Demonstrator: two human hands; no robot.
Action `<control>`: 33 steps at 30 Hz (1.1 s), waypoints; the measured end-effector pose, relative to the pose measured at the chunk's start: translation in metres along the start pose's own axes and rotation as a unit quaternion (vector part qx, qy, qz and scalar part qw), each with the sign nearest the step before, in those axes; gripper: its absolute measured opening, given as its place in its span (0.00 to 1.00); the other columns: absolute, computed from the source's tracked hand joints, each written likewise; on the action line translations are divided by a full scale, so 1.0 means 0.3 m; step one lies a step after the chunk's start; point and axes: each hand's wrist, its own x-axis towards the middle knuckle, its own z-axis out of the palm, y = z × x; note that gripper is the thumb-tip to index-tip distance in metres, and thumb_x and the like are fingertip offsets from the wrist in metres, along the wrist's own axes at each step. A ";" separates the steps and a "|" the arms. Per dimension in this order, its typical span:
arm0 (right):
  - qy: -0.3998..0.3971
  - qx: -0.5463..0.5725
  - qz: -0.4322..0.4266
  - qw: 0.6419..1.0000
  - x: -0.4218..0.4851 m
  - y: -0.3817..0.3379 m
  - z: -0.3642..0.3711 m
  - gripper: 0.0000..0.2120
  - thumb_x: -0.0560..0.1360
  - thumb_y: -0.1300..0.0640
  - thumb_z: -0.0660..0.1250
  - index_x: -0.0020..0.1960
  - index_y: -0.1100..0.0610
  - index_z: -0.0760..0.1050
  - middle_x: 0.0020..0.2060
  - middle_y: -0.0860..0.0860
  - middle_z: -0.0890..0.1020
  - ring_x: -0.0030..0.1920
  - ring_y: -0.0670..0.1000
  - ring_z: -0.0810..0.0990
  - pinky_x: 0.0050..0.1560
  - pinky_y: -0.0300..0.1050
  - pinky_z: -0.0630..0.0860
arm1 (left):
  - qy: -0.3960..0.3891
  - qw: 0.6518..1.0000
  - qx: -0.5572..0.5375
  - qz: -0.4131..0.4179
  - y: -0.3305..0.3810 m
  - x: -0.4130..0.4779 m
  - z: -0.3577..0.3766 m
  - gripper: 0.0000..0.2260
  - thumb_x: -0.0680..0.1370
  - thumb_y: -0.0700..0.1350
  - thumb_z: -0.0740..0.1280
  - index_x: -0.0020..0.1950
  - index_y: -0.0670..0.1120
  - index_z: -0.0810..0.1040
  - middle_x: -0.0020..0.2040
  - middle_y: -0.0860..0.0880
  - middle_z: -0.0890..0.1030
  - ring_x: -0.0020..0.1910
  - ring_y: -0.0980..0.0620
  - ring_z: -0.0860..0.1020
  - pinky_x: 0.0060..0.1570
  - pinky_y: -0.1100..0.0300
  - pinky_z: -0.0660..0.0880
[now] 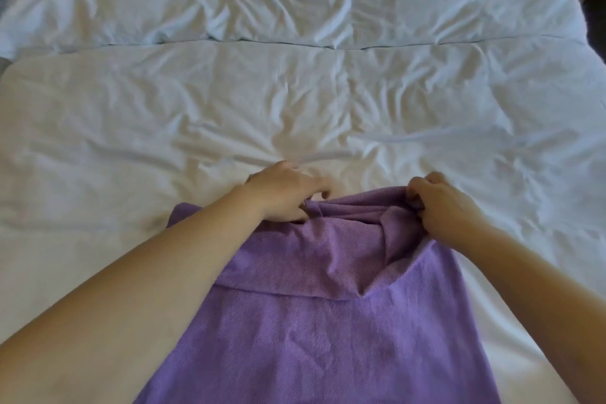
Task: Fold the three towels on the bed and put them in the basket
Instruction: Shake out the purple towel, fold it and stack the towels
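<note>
Pinching the far edge of the purple towel [328, 321], both hands have cloth in them. The left hand [285, 195] curls its fingers onto the far left corner, and the right hand [441, 203] bunches the far right corner in a tight, closed grip. Between them the edge sags in loose folds, and just nearer the person a band of towel lies doubled over. The towel rests on the white duvet [295, 92], with its near end running out of view. No basket or other towel shows.

The likely trouble is a crooked fold — the right corner is gathered more than the left, so the edges may not meet squarely. The slack middle could also crease under the next layer.

The left forearm [147, 272] crosses the towel's left side and the right forearm [541, 272] runs along its right side, both with knuckles up and wrists low to the cloth.
</note>
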 end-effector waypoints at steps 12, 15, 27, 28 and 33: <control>0.064 0.023 0.145 0.987 0.116 0.149 -0.133 0.15 0.64 0.71 0.62 0.38 0.51 0.76 0.48 0.58 0.77 0.49 0.62 0.75 0.51 0.53 0.75 | 0.364 0.846 -0.194 -0.338 -0.404 -0.275 -0.023 0.08 0.76 0.34 0.61 0.50 0.45 0.74 0.51 0.44 0.79 0.51 0.41 0.77 0.48 0.57 0.69; 0.073 -0.026 0.144 0.987 0.124 0.067 -0.110 0.13 0.67 0.65 0.64 0.44 0.51 0.80 0.56 0.56 0.75 0.57 0.62 0.71 0.58 0.54 0.71 | 0.276 0.823 -0.246 -0.431 -0.455 -0.297 0.016 0.07 0.77 0.39 0.62 0.54 0.45 0.74 0.57 0.41 0.77 0.55 0.40 0.76 0.54 0.52 0.72; -0.166 0.225 -0.180 0.943 0.162 -0.720 0.081 0.08 0.76 0.58 0.63 0.50 0.56 0.80 0.44 0.51 0.82 0.43 0.48 0.76 0.51 0.43 0.74 | 0.145 0.796 -0.377 -0.451 -0.304 -0.306 0.058 0.20 0.70 0.62 0.69 0.27 0.48 0.79 0.28 0.54 0.79 0.34 0.52 0.78 0.36 0.59 0.73; -0.194 0.181 -0.202 0.943 0.157 -0.742 0.091 0.09 0.76 0.57 0.62 0.52 0.55 0.80 0.47 0.51 0.82 0.46 0.49 0.76 0.53 0.43 0.72 | 0.150 0.816 -0.343 -0.440 -0.302 -0.308 0.075 0.19 0.71 0.57 0.70 0.26 0.47 0.78 0.27 0.53 0.78 0.34 0.51 0.78 0.35 0.59 0.70; -0.301 0.151 -0.241 0.910 0.115 -0.755 0.111 0.08 0.75 0.53 0.63 0.49 0.47 0.80 0.38 0.37 0.79 0.40 0.36 0.76 0.43 0.30 0.69 | 0.197 0.786 -0.469 -0.352 -0.291 -0.297 0.079 0.07 0.78 0.43 0.64 0.43 0.44 0.79 0.38 0.47 0.81 0.41 0.47 0.80 0.41 0.55 0.76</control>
